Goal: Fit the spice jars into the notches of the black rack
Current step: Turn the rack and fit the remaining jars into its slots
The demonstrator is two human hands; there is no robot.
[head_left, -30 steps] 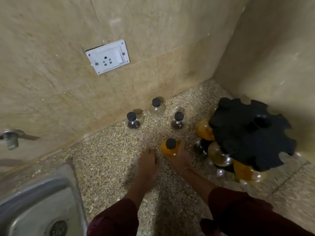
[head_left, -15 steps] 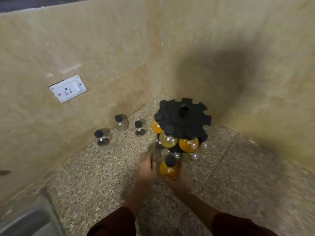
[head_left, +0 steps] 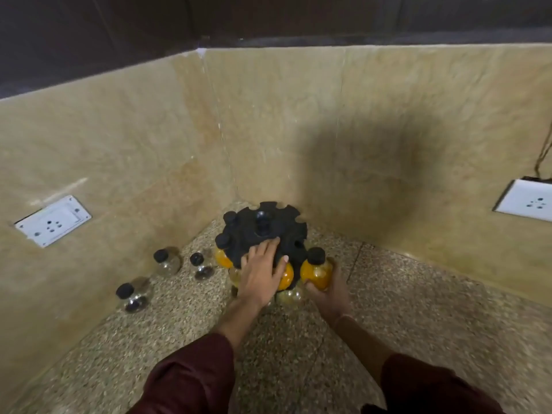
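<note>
Rack [head_left: 294,227] sits in the corner of the counter [head_left: 403,318], close to both walls. L hand [head_left: 260,274] lies flat on the rack top, fingers straight and spread, thumb over the front rim. It steadies the rack, no grip. R hand [head_left: 330,292] cups held jar [head_left: 316,271] from below, fingers curled round its orange belly. Jar is upright, black cap up, just beside the rack's right-front rim, not yet seated.

Racked jars [head_left: 223,259]: at least 2 orange ones near/left side, plus caps in 2 left notches. Lower tier partly hidden by L hand, so count unclear. 3 clear jars [head_left: 167,261] stand on the counter left of the rack, apart from it.

Step, as I read it: putting the held jar into a top-tier notch. Next move calls for lining its neck up w/ an empty notch at right-front and sliding it inward till the cap sits above the disc. L hand should brace the rack vs. turning or tipping. The clear jars are left to do after that.
</note>
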